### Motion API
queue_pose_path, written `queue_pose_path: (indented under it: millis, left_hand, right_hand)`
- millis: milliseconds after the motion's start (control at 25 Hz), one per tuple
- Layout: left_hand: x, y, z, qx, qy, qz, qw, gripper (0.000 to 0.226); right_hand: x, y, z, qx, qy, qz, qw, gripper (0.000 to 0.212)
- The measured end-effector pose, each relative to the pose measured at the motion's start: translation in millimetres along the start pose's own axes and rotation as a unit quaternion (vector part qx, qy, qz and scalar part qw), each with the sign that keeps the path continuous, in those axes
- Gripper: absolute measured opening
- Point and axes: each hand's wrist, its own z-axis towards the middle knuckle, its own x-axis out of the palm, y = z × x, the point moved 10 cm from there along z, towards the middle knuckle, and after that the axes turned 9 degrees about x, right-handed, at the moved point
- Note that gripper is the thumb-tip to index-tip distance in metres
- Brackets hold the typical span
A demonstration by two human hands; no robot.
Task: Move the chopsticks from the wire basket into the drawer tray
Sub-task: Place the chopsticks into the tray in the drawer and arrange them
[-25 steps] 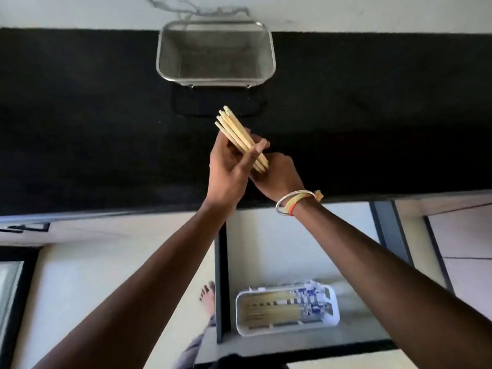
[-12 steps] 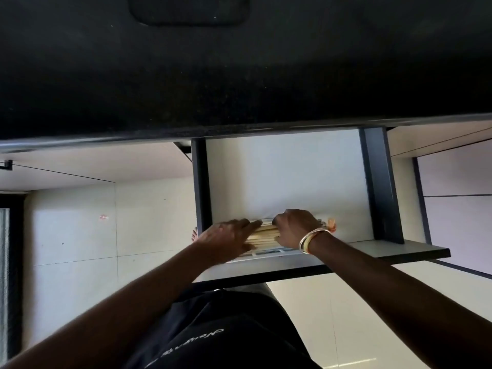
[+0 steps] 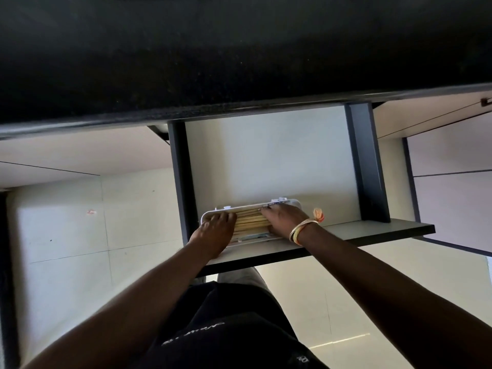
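A bundle of pale wooden chopsticks (image 3: 250,222) lies lengthwise in the white plastic tray (image 3: 291,202) near the front of the open drawer. My left hand (image 3: 213,231) covers their left ends, fingers curled down over them. My right hand (image 3: 283,218), with bangles and an orange thread at the wrist, covers their right ends. Both hands rest inside the tray, touching the chopsticks. The wire basket is out of view.
The drawer (image 3: 266,161) has a white floor, dark side walls (image 3: 366,166) and a dark front edge (image 3: 372,235). The black countertop (image 3: 239,54) overhangs it above. Pale cabinet fronts and floor tiles lie on both sides; my dark shirt fills the bottom.
My view dropped from the countertop and basket to the drawer. Both hands carried the chopsticks down into the tray, then slid apart towards the two ends of the bundle.
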Motion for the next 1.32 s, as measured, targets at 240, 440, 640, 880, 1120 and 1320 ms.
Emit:
queue_pose_path:
  millis: [240,440,640,880,1120,1320]
  left_hand:
    - [-22,-5,-11,0.028,-0.074,0.046,0.996,0.039]
    - [-27,-18,-13,0.14,-0.093,0.041,0.985,0.058]
    - [8,-20,13,0.173,0.042,-0.002,0.984,0.071]
    - [5,-10,14,0.13,0.065,-0.044,0.988,0.124]
    - [8,-21,7,0.164,0.071,-0.089,0.98,0.108]
    - [9,-11,7,0.131,0.066,-0.082,0.986,0.116]
  right_hand:
    - [-17,0,-8,-0.025,-0.067,0.072,0.995,0.025]
    - [-33,-29,-15,0.065,-0.073,0.23,0.968,0.026]
    - [34,-37,-22,0.329,0.11,0.709,0.614,0.023]
    - [48,-31,-18,0.399,0.121,0.771,0.481,0.033]
    - [46,-39,-17,0.395,0.082,0.741,0.537,0.025]
    - [47,-37,-19,0.403,0.087,0.785,0.462,0.031]
